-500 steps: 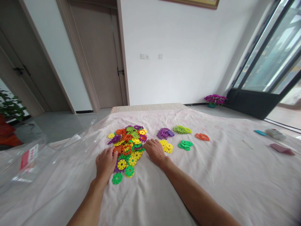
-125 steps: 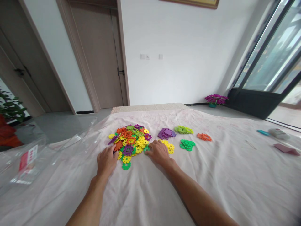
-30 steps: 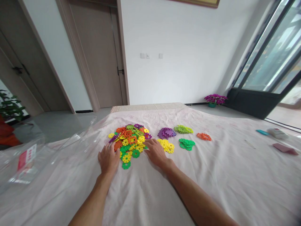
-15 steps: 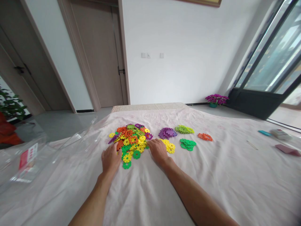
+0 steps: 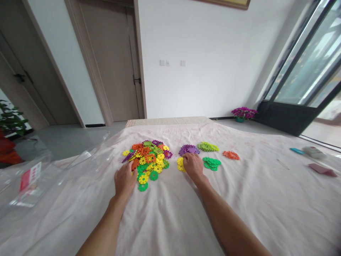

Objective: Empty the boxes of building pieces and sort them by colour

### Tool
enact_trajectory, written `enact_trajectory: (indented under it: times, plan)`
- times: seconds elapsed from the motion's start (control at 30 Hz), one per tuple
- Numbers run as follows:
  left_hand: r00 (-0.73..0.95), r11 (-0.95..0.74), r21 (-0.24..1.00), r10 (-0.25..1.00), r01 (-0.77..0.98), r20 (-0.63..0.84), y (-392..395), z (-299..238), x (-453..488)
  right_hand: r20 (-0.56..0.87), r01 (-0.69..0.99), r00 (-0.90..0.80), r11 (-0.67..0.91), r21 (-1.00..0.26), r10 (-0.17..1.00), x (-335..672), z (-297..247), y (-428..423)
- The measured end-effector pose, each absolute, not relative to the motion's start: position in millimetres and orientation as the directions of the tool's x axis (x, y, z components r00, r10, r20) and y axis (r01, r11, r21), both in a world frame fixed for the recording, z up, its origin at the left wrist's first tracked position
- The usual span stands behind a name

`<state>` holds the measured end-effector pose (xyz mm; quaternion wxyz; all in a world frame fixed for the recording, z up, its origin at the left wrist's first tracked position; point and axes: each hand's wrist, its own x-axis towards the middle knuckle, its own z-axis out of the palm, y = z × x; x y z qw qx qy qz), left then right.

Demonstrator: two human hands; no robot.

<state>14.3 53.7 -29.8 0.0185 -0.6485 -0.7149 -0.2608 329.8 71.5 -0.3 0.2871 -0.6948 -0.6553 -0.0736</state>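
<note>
A mixed heap of flat plastic notched discs [image 5: 149, 159] in orange, yellow, green and purple lies on the cloth. At its left edge rests my left hand [image 5: 124, 179], thumb and fingers apart against the pieces. My right hand [image 5: 193, 164] is over the small yellow pile [image 5: 180, 164] with its fingers curled down. Whatever is under those fingertips is hidden. Just behind that hand sits a purple pile [image 5: 188, 149]. To its right are a green pile [image 5: 211, 163], a light green pile [image 5: 208, 146] and a few orange pieces [image 5: 231, 155].
A pale cloth [image 5: 170, 213] with wrinkles covers the surface. Clear plastic packaging [image 5: 61, 177] spreads at the left. On the right lie a thin stick [image 5: 283, 164], a pink item [image 5: 322, 169], a blue item [image 5: 297, 151] and a whitish block [image 5: 314, 152].
My right hand has moved right, from the heap's right edge to the yellow pile, which it now partly covers. My left hand stays beside the heap.
</note>
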Motion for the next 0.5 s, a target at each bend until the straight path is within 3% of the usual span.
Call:
enact_trajectory:
  times: [0.27, 0.5]
  plan:
    - [-0.162, 0.013, 0.354, 0.905, 0.935, 0.394, 53, -31, 15, 0.497, 0.972, 0.078, 0.045, -0.230, 0.864, 328, 2, 63]
    - [-0.160, 0.008, 0.356, 0.903, 0.934, 0.398, 53, -32, 14, 0.508, 0.907, -0.228, 0.371, -0.200, 0.830, 294, 7, 50]
